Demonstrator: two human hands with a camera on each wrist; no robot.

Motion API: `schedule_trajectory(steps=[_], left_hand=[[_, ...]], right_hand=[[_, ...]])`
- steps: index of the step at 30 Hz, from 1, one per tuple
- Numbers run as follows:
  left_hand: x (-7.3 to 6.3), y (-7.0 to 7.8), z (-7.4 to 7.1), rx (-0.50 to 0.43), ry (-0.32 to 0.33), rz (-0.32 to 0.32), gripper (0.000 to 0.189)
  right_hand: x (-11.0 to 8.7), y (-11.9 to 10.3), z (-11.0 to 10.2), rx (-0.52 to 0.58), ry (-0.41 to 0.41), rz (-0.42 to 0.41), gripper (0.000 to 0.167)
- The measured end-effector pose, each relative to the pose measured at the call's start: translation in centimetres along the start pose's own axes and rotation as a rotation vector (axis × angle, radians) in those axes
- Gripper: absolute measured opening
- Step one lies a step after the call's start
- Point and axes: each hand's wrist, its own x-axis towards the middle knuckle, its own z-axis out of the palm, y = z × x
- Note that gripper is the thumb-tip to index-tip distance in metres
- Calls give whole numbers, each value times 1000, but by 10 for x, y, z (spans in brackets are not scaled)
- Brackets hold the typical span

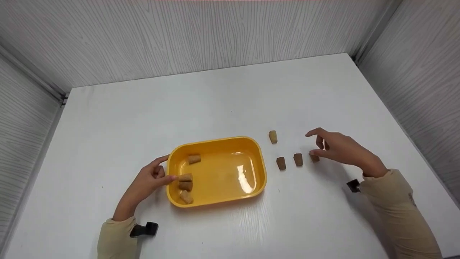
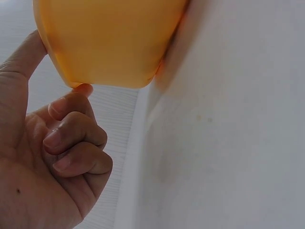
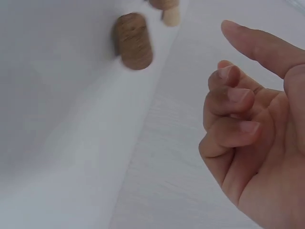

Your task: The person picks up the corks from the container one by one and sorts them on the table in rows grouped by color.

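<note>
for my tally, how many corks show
8: four corks in the tray, left side; right of it, one pale cork and three dark corks, one partly hidden by the right hand.

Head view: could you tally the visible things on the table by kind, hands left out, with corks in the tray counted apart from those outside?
Yellow tray: 1
Corks inside it: 4
Corks outside it: 4
Total: 9

The head view is bright, with white shine in the yellow tub (image 1: 215, 176) and soft shadow by the right sleeve (image 1: 391, 194); the wrist views are dimmer, the brown cork (image 3: 135, 43) a bit blurry.
</note>
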Motion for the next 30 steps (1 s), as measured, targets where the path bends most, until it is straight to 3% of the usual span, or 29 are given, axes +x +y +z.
schedule_trajectory(steps=[14,24,30], left_hand=[[1,1,1,9,3,-23,66],[3,2,1,13,7,-21,66],[2,1,1,24,9,-26,66]], right_hand=[[37,-57,-3,18,8,-141,43],[68,-119,-10,-59,6,-337,41],[86,-158,0,-66,-50,-427,41]])
